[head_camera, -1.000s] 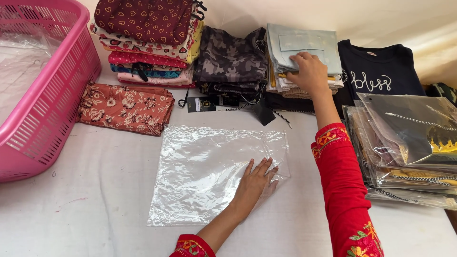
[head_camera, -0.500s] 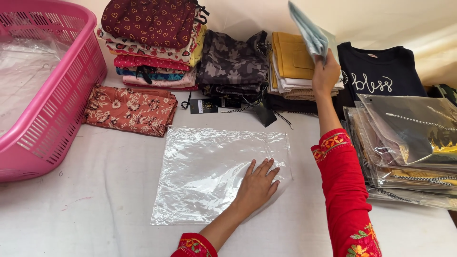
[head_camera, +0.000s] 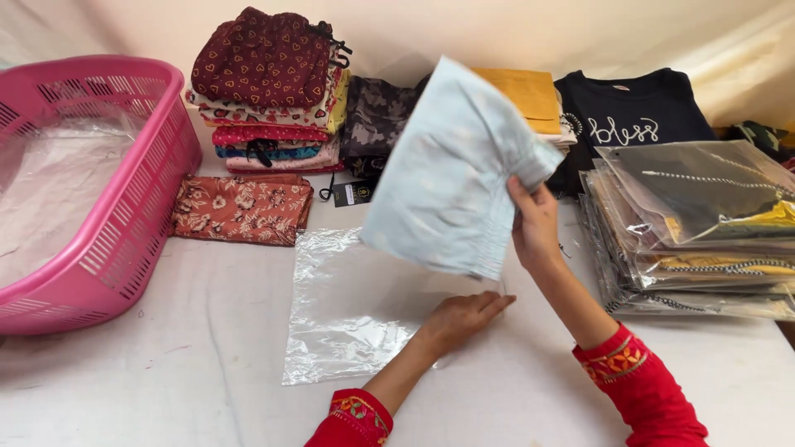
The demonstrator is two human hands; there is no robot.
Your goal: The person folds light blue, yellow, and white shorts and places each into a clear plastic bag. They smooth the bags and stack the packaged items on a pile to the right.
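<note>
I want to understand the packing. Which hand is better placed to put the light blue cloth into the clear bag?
Probably the right hand: it already holds the cloth above the bag. The left hand lies flat on the bag, steadying it.

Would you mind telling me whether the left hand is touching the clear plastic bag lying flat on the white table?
Touching: the head view shows the left hand resting on the clear plastic bag.

White cloth-covered table (head_camera: 166, 381) (pink basket (head_camera: 124, 240), clear bag (head_camera: 348, 314), clothes)

Clear bag (head_camera: 348, 314) centre; packed stack (head_camera: 704, 240) right
</note>
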